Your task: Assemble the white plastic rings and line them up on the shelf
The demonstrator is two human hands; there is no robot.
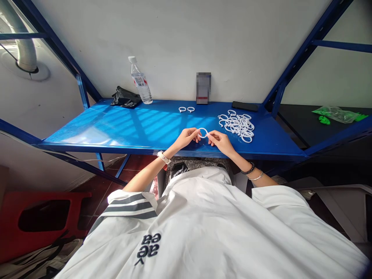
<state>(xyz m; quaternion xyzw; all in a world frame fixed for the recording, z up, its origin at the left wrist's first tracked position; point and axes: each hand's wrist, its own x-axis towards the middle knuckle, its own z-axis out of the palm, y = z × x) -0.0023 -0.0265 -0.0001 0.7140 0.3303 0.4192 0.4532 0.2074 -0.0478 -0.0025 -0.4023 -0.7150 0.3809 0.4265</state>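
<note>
A blue metal shelf (pixel 122 126) stands against a white wall. Left hand (pixel 187 138) and right hand (pixel 220 140) pinch one white ring (pixel 203 133); two rings (pixel 186 109) lie beyond, a pile (pixel 238 124) beside the right hand.

Both hands meet over the front of a blue shelf (pixel 116 128), pinching one white ring (pixel 203 133) between them: the left hand (pixel 188 137) grips its left side, the right hand (pixel 220 140) its right. A pile of rings (pixel 238 124) lies just right of the hands. Two rings (pixel 186 109) sit apart farther back, near a dark box (pixel 203 88) against the wall. A bottle (pixel 140 81) stands back left beside a black bag (pixel 124 97); a phone (pixel 244 105) lies back right.
</note>
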